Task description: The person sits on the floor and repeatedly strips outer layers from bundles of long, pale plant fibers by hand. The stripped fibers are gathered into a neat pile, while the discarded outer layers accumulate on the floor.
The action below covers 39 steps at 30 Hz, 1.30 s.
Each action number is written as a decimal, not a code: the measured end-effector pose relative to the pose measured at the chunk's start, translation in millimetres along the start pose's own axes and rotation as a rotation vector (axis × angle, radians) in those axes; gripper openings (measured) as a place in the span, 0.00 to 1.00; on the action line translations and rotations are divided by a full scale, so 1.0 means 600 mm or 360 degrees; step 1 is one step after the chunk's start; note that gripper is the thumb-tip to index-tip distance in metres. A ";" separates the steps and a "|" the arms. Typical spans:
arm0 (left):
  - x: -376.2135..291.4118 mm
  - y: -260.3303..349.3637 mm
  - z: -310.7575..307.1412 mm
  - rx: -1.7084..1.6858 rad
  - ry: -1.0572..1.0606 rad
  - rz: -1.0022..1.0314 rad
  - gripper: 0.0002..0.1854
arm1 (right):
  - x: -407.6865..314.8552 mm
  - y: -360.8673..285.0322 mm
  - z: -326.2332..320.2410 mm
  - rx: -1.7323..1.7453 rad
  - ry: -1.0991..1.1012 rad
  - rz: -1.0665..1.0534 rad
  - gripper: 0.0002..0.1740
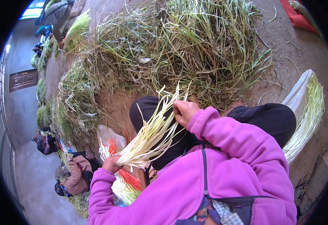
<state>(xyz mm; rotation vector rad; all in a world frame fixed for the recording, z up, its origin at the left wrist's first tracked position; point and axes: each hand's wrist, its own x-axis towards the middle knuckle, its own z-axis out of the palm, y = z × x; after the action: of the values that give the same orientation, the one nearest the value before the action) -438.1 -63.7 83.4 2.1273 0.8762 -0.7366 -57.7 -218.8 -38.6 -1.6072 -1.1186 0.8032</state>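
A loose bundle of pale yellow-green leafy stalks, perhaps garlic chives (150, 135), slants across my lap. My left hand (112, 164) is closed around its gathered lower end, and short white ends stick out beyond the fist. At the upper, spread end, my right hand (186, 112) has its fingers curled in on some leaf tips; its fingertips are partly hidden. Red strips (130, 178) lie just below my left hand, over another pale bunch (124, 191) beside my seat.
A large heap of green and dry leaves (181, 47) spreads before my feet; another heap (76, 98) lies left. At right, a long pale bunch (310, 118) rests by a white plastic sheet (297, 88). Several people work at left, one in a brown jacket (76, 175). Red cloth (299, 17) lies far right.
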 end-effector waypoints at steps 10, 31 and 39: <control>-0.009 0.008 -0.015 0.0261 -0.0075 -0.0087 0.17 | 0.033 0.106 -0.171 -0.0531 0.0099 0.0932 0.10; -0.013 0.010 -0.015 0.0508 0.0006 -0.0043 0.16 | -0.023 -0.006 -0.057 -0.1130 -0.0200 -0.0456 0.42; -0.013 -0.005 -0.008 0.0369 0.0004 0.0004 0.14 | 0.078 0.006 -0.021 -0.0972 -0.0136 -0.0783 0.38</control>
<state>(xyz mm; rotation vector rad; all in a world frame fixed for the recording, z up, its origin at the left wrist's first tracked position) -444.0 -61.5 90.4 2.3314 0.8224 -0.8701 -28.8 -179.9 -37.7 -1.6667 -1.8502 0.2063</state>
